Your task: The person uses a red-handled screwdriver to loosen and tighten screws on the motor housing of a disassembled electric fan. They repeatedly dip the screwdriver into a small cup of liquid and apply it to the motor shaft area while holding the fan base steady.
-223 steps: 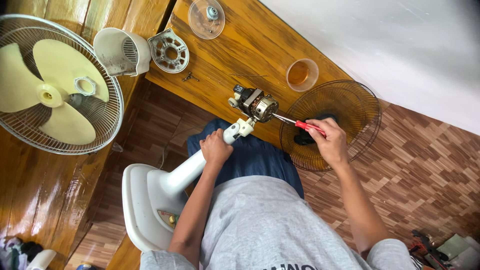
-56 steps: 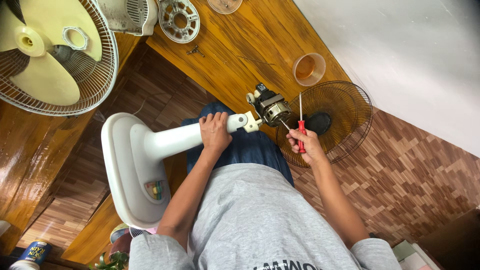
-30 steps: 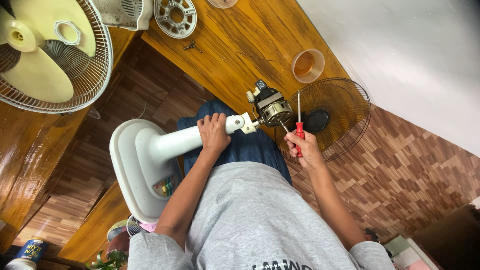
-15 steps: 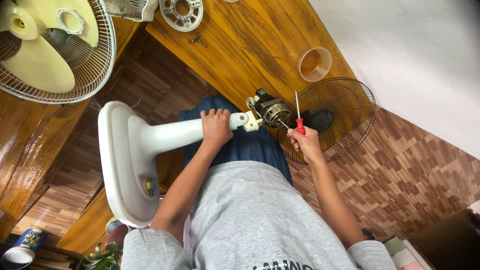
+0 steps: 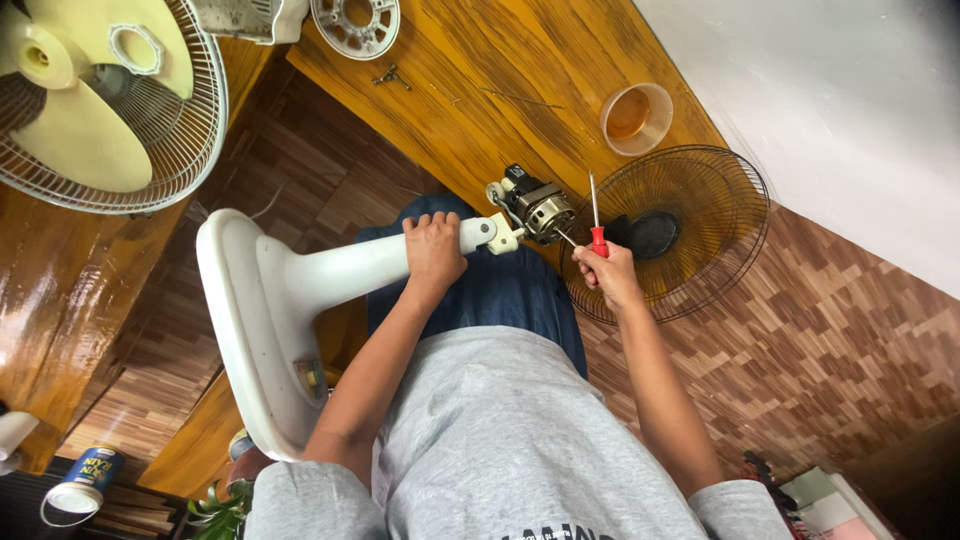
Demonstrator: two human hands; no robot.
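A glossy wooden counter [image 5: 470, 90] is seen running along a white wall [image 5: 850, 110], above a floor of brown parquet [image 5: 860, 340]. A white fan stand [image 5: 300, 290] is laid across the lap of a seated person in a grey shirt and blue trousers, its broad base to the left and its neck pointing right. The neck is gripped by the left hand [image 5: 433, 250], whose grip is closed fully around the white tube. At the right end of the neck the bare fan motor [image 5: 540, 208] is mounted, with its metal housing and shaft exposed, just over the edge of the counter. A screwdriver [image 5: 596, 222] with a red handle is held upright in the right hand [image 5: 607, 275], the grip closed on the handle and the blade pointing away from the person, just beside the motor and not touching it. Behind that hand a dark wire fan guard [image 5: 690, 230] is seen lying flat. On the counter a small orange plastic cup [image 5: 637, 118] stands near the wall, and a round grey motor cover [image 5: 355, 22] lies at the far edge. At far left a pale yellow fan blade [image 5: 85, 110] is seen resting inside a second wire guard [image 5: 200, 120].
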